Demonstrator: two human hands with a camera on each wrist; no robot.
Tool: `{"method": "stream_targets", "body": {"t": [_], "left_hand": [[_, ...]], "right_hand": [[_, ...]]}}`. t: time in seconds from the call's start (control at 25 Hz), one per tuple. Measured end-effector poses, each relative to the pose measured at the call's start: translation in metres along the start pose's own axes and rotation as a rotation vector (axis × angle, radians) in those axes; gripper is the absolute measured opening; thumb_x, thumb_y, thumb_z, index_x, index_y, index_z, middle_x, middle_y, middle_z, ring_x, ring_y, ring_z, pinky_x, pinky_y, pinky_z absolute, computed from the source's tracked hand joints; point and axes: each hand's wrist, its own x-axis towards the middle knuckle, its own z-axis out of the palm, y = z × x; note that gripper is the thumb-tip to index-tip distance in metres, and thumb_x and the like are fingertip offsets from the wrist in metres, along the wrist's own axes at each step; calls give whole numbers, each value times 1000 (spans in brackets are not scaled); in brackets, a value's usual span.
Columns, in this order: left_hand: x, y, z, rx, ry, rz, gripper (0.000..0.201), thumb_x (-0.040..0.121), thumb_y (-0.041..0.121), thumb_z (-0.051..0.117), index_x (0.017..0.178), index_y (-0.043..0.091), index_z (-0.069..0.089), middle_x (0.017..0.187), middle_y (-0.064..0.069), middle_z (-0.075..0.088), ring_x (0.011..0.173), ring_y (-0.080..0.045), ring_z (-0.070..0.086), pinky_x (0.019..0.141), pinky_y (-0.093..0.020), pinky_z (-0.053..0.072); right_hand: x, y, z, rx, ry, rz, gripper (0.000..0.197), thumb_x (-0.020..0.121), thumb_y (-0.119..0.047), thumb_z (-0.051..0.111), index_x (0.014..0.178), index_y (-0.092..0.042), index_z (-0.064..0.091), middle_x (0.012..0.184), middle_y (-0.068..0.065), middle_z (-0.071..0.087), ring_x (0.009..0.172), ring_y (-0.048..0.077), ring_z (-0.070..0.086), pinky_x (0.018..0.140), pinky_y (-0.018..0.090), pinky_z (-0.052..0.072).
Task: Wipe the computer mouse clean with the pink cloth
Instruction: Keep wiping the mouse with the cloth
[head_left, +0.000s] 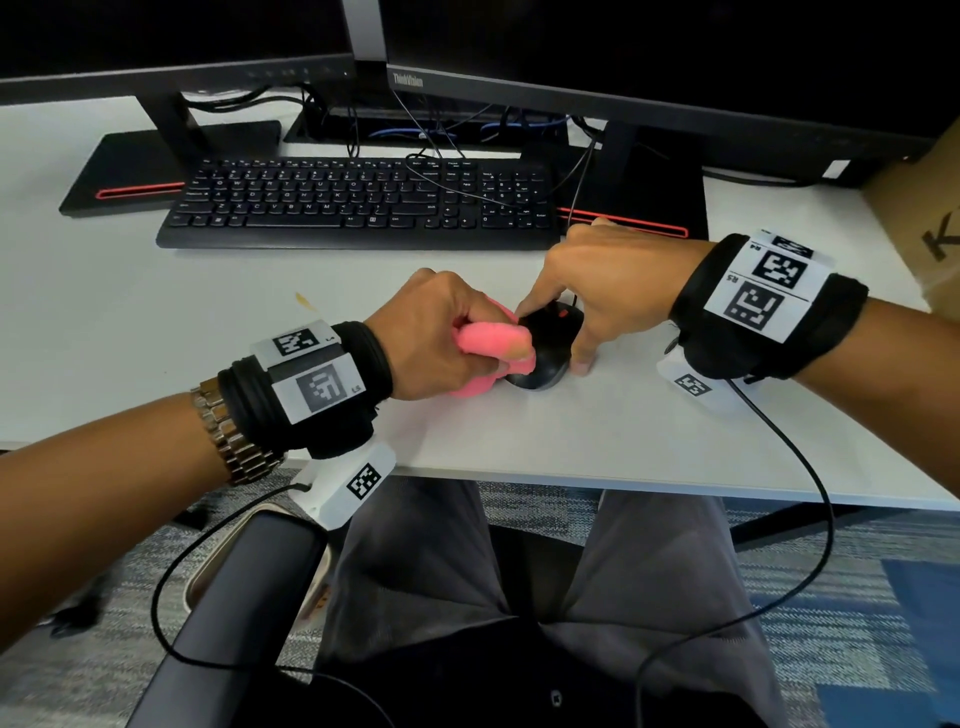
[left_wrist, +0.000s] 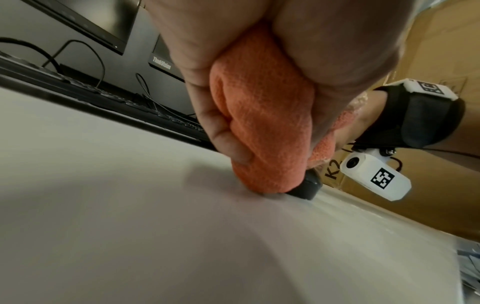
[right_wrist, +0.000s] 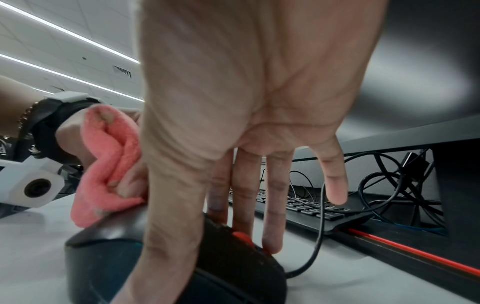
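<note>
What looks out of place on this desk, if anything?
A small yellowish scrap lies on the white desk, left of the left hand. A thin black cable trails across the keyboard keys. Nothing spilled.

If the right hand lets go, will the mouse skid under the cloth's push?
Likely: the mouse looks light, with a smooth shell on a slick desk. Its cable might drag it slightly. Low and wide, it seems unlikely to tip.
</note>
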Motion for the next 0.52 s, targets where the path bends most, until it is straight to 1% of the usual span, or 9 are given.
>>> {"method": "stream_targets", "body": {"t": [0.08, 0.16, 0.2, 0.28, 0.32, 0.36, 0.4, 0.44, 0.52], "left_hand": [[-3, 2, 3, 38, -43, 29, 12, 75, 19, 73, 83, 26, 80, 84, 2, 77, 81, -21, 70, 71, -32, 54], [-4, 2, 2, 52, -62, 46, 12, 75, 22, 73, 85, 26, 79, 85, 0, 76, 81, -24, 69, 71, -34, 55], [-3, 1, -1, 11, -42, 30, 13, 75, 23, 73, 86, 24, 80, 86, -1, 77, 82, -25, 70, 73, -36, 56], [2, -3, -10, -74, 35, -22, 16, 75, 25, 73, 87, 19, 80, 87, 1, 78, 84, -22, 71, 80, -38, 58], [6, -4, -15, -58, 59, -33, 18, 74, 26, 72, 88, 19, 81, 88, 5, 78, 85, -18, 72, 85, -37, 57], [8, -6, -17, -19, 54, -34, 18, 74, 27, 72, 89, 21, 81, 89, 9, 78, 85, -13, 72, 91, -35, 55], [10, -6, -17, 7, 30, -32, 18, 74, 28, 72, 89, 22, 81, 88, 13, 77, 83, -9, 71, 92, -34, 54], [11, -6, -16, 17, 0, -32, 16, 75, 27, 74, 89, 23, 81, 87, 15, 76, 81, -6, 70, 88, -32, 54], [10, -4, -12, 19, -39, -27, 15, 74, 25, 75, 87, 23, 81, 87, 14, 77, 83, -9, 72, 80, -30, 57]], "right_hand": [[0, -1, -1, 10, -6, 6, 70, 59, -43, 96, 125, -43, 72, 97, -15, 79, 68, -2, 48, 76, 34, 44], [-1, -1, -2, 9, -11, 12, 70, 59, -42, 96, 125, -42, 72, 92, -17, 78, 68, -3, 48, 75, 33, 43], [-1, -1, -1, 4, -12, 19, 70, 60, -42, 96, 126, -42, 72, 85, -20, 74, 67, -5, 44, 72, 32, 38], [-1, 0, -1, -17, -9, 29, 72, 63, -42, 94, 131, -40, 70, 69, -25, 56, 65, -5, 38, 70, 31, 30], [-1, 0, -1, -24, -7, 30, 73, 64, -42, 94, 132, -39, 69, 65, -26, 49, 64, -5, 37, 70, 30, 29], [-1, 0, -1, -30, -7, 26, 74, 64, -42, 94, 133, -38, 68, 64, -26, 46, 63, -4, 37, 69, 30, 28], [0, 1, -1, -34, -12, 22, 73, 65, -42, 94, 133, -38, 68, 65, -26, 46, 64, -4, 38, 69, 30, 28], [0, 1, -1, -35, -16, 20, 73, 65, -43, 93, 133, -38, 69, 67, -24, 49, 65, -3, 39, 69, 30, 29], [0, 1, -1, -21, -17, 18, 71, 64, -43, 94, 130, -41, 70, 72, -22, 55, 66, -3, 41, 70, 30, 31]]}}
